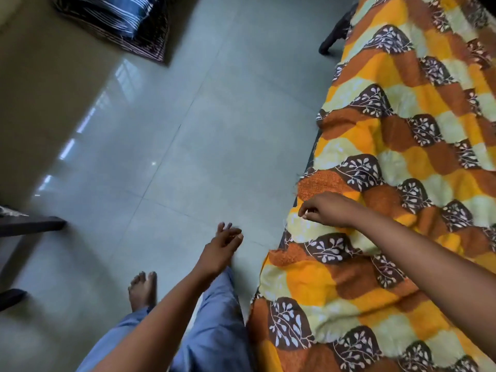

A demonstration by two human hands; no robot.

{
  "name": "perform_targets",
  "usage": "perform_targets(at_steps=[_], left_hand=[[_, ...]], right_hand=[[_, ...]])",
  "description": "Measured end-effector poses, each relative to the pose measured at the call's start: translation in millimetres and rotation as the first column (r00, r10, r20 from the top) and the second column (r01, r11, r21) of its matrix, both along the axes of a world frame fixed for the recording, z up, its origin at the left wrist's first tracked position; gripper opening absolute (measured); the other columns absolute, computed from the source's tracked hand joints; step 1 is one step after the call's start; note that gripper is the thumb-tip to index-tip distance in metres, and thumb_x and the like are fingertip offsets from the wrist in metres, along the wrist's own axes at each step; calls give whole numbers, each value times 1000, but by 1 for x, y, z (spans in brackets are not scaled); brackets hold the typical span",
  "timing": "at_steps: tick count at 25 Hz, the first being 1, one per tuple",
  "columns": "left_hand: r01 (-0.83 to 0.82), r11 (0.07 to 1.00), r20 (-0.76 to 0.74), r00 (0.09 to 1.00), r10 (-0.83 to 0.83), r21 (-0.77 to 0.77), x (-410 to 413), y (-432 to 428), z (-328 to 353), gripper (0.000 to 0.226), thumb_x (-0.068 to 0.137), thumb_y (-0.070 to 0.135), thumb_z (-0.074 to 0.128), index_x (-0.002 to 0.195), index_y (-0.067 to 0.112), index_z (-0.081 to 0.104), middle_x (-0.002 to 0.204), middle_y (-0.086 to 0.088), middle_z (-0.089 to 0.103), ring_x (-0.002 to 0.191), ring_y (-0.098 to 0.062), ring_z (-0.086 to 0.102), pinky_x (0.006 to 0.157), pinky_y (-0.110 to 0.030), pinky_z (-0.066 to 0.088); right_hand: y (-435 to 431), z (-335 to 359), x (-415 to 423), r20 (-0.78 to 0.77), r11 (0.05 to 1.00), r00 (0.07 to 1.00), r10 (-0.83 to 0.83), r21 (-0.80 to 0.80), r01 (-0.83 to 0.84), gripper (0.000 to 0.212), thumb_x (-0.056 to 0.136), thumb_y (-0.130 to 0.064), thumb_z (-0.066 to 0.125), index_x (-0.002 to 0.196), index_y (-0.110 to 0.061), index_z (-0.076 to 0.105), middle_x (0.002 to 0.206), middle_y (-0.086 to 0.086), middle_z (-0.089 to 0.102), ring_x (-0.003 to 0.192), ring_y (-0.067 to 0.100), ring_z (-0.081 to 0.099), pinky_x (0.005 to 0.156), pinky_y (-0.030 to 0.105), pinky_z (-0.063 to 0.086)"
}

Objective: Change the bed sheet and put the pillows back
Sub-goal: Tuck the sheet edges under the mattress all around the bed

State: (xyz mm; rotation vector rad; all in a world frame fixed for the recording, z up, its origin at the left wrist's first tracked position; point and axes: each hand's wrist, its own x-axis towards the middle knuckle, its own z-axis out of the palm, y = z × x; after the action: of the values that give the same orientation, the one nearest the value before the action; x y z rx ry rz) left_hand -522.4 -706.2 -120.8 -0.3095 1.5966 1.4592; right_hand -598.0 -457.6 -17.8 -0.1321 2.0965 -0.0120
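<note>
Bed sheet [402, 157] with orange, yellow, brown and pale green patches and little white leaf shapes covers the bed on the right side. It is wrinkled, and its edge hangs over the side of the bed, next to the floor.

Shiny pale floor [201, 116] tiles fill the middle and the left. Light from a window shows on them.

At the top left, a dark blue bundle [120, 20] with white stripes lies on the floor, well apart from the bed. At the left edge are dark furniture legs [29, 226]. A small dark shape [335, 36] peeks out beside the far part of the bed; what it is cannot be told.

The person stands just beside the bed in light blue trousers [220, 331], with one bare foot [142, 291] on the tiles.

Over the sheet's edge is the right hand [327, 210]. Its fingers curl down at the cloth, but you cannot tell if its grip has hold of the sheet.

Between the bed and the foot, the left hand [220, 251] is out over the floor. Its fingers are spread and loose, so its grip is released and holds nothing.
</note>
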Motion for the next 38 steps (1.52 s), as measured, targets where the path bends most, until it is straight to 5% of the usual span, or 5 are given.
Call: perform_targets(at_steps=[13,19,29,34,38], left_hand=[[-87,992,270,957,108,-87,-114,207,-90,69,70,67,54,121,21,55,120,-9,62,115,-23,55,103,-39,40],[-255,965,267,936,228,68,-137,245,-65,29,87,47,54,81,21,65,69,15,64,66,-2,57,61,-14,42],[-381,868,-82,923,375,-319,-155,185,-95,46,87,43,58,52,18,44,46,-3,39,50,-16,34,54,-31,26],[-162,965,113,976,188,-208,-161,182,-95,39,77,52,62,111,35,57,108,0,67,102,-21,62,96,-42,44],[-280,944,155,939,307,-177,-207,189,-67,36,95,23,50,130,16,47,121,-7,58,102,-20,55,80,-30,42]], right_hand=[[126,-156,-194,456,876,788,413,36,-480,59,89,-64,36,107,-14,63,114,7,62,104,23,52,84,27,35],[129,-140,-242,182,935,926,331,-196,-296,39,75,-45,73,53,-21,50,51,-7,46,57,12,44,54,19,32],[53,-162,-256,-279,866,878,390,-214,-453,30,78,-45,68,93,-20,70,100,7,68,98,29,60,65,25,28],[78,-149,-235,-261,917,936,235,-260,-303,36,86,-37,61,121,-26,58,130,-1,45,120,20,45,91,33,35],[129,-96,-247,-233,946,972,10,-311,-85,37,90,-27,59,126,-28,52,131,-3,41,111,18,52,93,34,37]])
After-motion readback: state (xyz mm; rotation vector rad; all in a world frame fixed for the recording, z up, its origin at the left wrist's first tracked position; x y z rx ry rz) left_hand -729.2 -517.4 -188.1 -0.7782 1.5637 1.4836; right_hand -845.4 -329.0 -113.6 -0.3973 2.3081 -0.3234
